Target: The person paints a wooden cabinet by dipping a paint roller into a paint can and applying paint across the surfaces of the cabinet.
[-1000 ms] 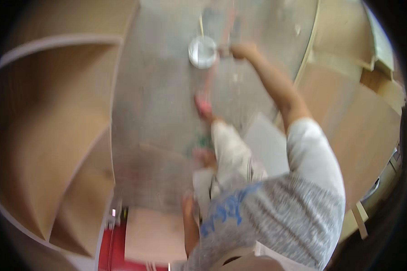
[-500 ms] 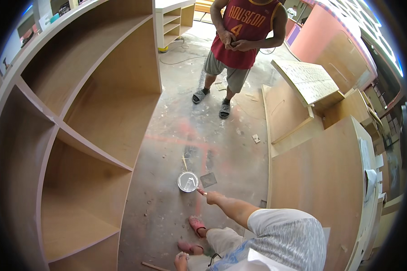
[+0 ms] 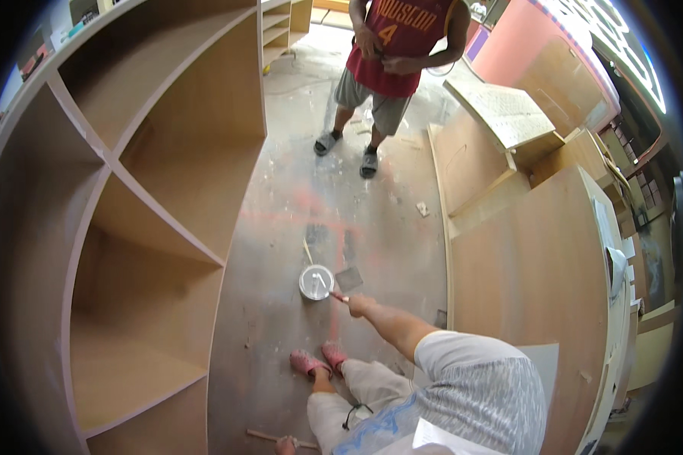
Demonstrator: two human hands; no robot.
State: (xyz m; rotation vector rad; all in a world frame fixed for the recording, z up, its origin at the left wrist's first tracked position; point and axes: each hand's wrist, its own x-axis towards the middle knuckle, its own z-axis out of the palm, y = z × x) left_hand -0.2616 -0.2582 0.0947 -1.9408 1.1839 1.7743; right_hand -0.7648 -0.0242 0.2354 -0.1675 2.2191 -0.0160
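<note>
My right hand (image 3: 361,305) is closed round a slim reddish-brown handle (image 3: 338,296) with a pale band. The handle's tip meets the rim of a round can (image 3: 303,286) on the floor. Whitish shapes show inside the can, too small to name. At the lower edge, my left hand (image 3: 287,446) looks curled and is partly cut off by the frame. A thin wooden stick (image 3: 261,434) crosses by it; whether the fingers grip it is hidden. Beside the can lie a dark grey square (image 3: 349,278) and a thin pale stick (image 3: 307,251).
Tall wooden shelving (image 3: 216,254) lines the left. On the right stands a low wooden cabinet (image 3: 524,258), with a panel (image 3: 505,114) farther back. A person in a red jersey (image 3: 402,38) faces me, hands at the waist. Scraps (image 3: 422,208) litter the stained floor.
The view has shifted, so the can and the person appear higher. My left hand has gone lower, to the wooden stick. One of my feet has moved forward. My right hand stays at the can.
</note>
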